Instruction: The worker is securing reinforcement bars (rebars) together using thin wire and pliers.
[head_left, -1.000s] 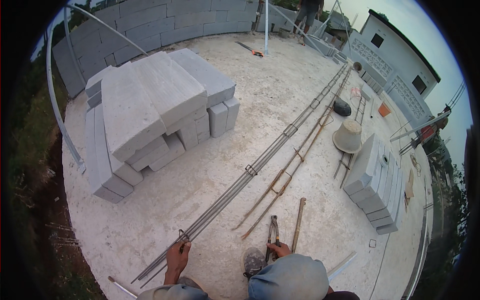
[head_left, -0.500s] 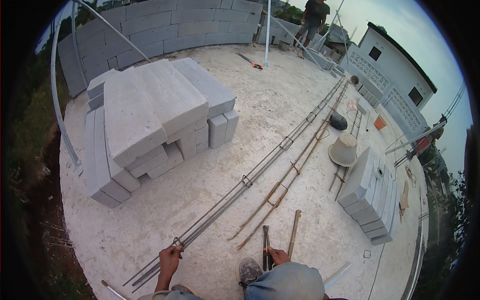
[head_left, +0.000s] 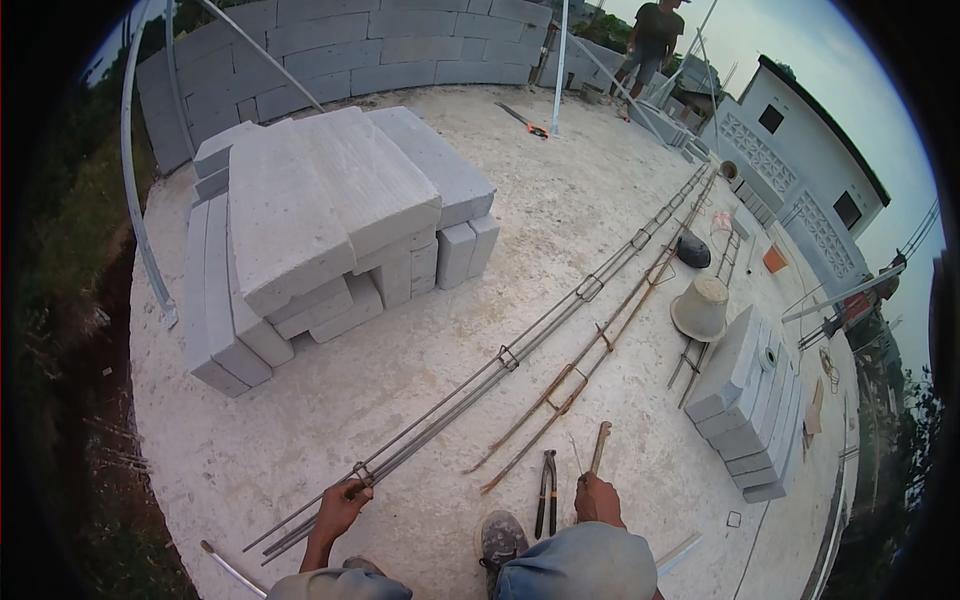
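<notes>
My left hand (head_left: 343, 506) is closed on a small square stirrup (head_left: 362, 472) near the close end of a long rebar cage (head_left: 440, 412). The cage's long bars run off toward the far right. My right hand (head_left: 598, 499) is closed, and a thin wire (head_left: 576, 456) sticks up from it. The hand covers the lower part of a rusty flat bar (head_left: 602, 446); whether it touches the bar I cannot tell. Between my shoe and the right hand, dark-handled pincers (head_left: 546, 494) lie on the concrete.
Stacked light-grey blocks (head_left: 330, 190) stand at left, more blocks (head_left: 745, 405) at right. Rusty rebar (head_left: 560, 400), a bucket (head_left: 700, 308), a black helmet-like object (head_left: 693, 250) and an orange container (head_left: 774, 259) lie right of the cage. A handsaw (head_left: 525, 121) and another person (head_left: 655, 45) are farther off.
My right hand has let go of the pincers, which now lie on the floor, and moved right to the flat bar. A thin wire now shows at it. My left hand stays at the stirrup.
</notes>
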